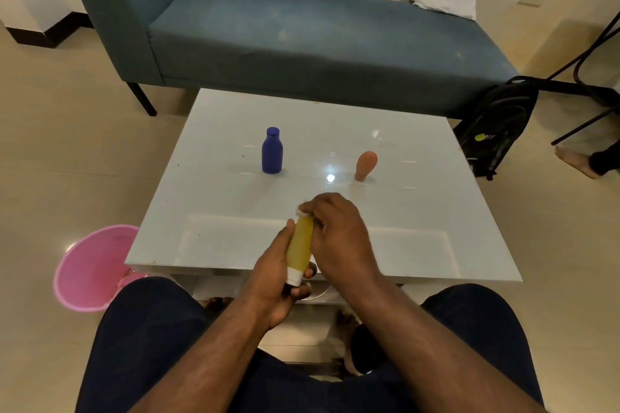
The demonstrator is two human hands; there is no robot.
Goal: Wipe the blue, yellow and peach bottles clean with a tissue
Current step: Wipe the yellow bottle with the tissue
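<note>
My left hand (273, 273) grips the yellow bottle (299, 245) near its white cap, which points toward me, over the table's near edge. My right hand (339, 235) is closed around a white tissue (303, 206) pressed on the bottle's far end; only a scrap of tissue shows. The blue bottle (272, 151) stands upright at the middle left of the white table (235, 198). The peach bottle (365, 165) stands on its cap at the middle right.
A pink bin (92, 266) sits on the floor left of the table. A blue sofa (302, 40) stands behind the table. A black backpack (496, 124) leans at the right, near another person's bare foot (573, 161).
</note>
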